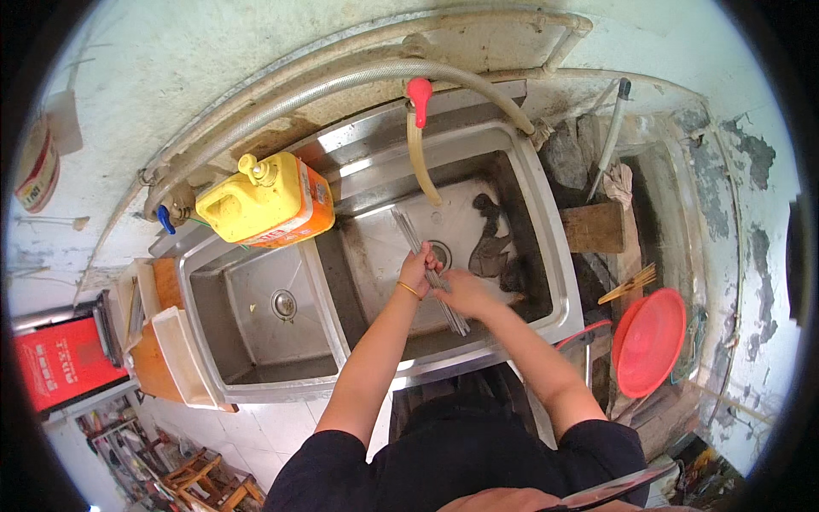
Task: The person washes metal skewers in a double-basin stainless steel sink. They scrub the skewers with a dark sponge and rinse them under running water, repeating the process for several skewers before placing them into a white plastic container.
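Note:
Over the right basin of a stainless steel double sink point(566, 307), my left hand point(419, 270) grips a bundle of thin metal sticks point(406, 225). The bundle runs slantwise, one end towards the tap and the other towards my body. My right hand point(467, 293), slightly blurred, is closed around its lower half, just beside my left. Beneath my hands, the basin's drain point(439, 255) is partly covered. A pale hose point(419, 160) hangs into the basin below a red-handled tap point(420, 96). Dark brown patches or pieces point(491, 249) show on the basin floor; I cannot tell which.
A yellow pump jug point(262, 201) stands behind the left basin point(256, 345). On the left is a white plastic tray point(182, 358). To the right are a red plastic basin point(649, 342), a bunch of bamboo sticks point(628, 283) and a wooden board point(592, 228). A thick hose point(333, 86) arches along the wall.

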Tool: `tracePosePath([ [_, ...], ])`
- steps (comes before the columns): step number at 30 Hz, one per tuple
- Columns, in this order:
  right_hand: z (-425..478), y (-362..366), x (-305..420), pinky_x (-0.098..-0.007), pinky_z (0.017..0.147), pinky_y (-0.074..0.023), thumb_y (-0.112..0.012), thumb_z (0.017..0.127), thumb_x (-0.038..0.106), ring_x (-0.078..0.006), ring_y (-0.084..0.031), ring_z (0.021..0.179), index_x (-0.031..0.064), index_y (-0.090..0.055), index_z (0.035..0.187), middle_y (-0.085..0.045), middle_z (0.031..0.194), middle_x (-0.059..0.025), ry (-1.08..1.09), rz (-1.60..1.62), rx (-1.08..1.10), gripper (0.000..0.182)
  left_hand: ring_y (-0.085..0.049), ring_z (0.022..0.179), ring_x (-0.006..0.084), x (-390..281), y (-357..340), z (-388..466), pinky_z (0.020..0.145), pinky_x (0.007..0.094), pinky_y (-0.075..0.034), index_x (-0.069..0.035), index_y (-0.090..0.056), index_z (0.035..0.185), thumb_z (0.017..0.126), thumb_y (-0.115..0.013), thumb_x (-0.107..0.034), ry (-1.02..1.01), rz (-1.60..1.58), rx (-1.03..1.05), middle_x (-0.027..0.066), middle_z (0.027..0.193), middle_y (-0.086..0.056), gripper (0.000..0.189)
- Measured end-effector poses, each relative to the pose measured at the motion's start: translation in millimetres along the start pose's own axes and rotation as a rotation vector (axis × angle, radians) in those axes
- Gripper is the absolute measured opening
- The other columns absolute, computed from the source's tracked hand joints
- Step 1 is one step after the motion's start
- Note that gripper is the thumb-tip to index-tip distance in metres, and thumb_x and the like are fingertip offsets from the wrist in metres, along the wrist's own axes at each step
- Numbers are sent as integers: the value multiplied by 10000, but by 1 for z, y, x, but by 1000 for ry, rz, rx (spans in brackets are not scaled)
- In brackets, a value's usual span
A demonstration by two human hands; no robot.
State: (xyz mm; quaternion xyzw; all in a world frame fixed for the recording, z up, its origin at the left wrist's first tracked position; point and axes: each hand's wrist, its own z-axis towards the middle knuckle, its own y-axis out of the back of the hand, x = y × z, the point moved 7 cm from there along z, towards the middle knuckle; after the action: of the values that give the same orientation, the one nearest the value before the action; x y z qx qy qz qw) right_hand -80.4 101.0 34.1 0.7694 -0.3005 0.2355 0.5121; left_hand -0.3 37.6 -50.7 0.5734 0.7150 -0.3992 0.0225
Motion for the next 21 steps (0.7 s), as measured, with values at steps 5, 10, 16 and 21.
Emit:
tracePosePath([
  [5, 17, 187, 63, -392, 748, -440, -566, 795, 285, -326, -537, 882, -13, -445, 1122, -530, 973, -191, 177, 95, -483, 459, -299, 480, 72, -3, -41, 11, 478, 211, -347, -91, -445, 881, 866, -493, -368, 97, -75, 161, -31, 583, -343, 281],
  [10, 46, 265, 139, -382, 721, -446, -586, 783, 319, -310, -545, 843, -2, -480, 1060, -538, 915, -159, 372, -66, -736, 438, -319, 508, 78, 1, -74, 13, 482, 197, -324, -87, -465, 898, 814, -409, -571, 245, -300, 269, -26, 601, -348, 495],
  [16, 60, 273, 152, -388, 696, -454, -582, 779, 337, -319, -540, 863, -3, -506, 967, -552, 889, -158, 273, -171, -750, 396, -330, 517, 90, -9, -84, 19, 499, 206, -336, -84, -469, 903, 807, -352, -622, 237, -325, 327, -13, 631, -371, 558],
  [21, 70, 285, 157, -384, 706, -454, -592, 776, 267, -311, -541, 864, -9, -501, 1017, -555, 911, -148, 371, -261, -811, 378, -346, 537, 90, -17, -88, 29, 520, 200, -354, -86, -483, 889, 825, -366, -584, 227, -312, 350, -13, 652, -384, 516],
])
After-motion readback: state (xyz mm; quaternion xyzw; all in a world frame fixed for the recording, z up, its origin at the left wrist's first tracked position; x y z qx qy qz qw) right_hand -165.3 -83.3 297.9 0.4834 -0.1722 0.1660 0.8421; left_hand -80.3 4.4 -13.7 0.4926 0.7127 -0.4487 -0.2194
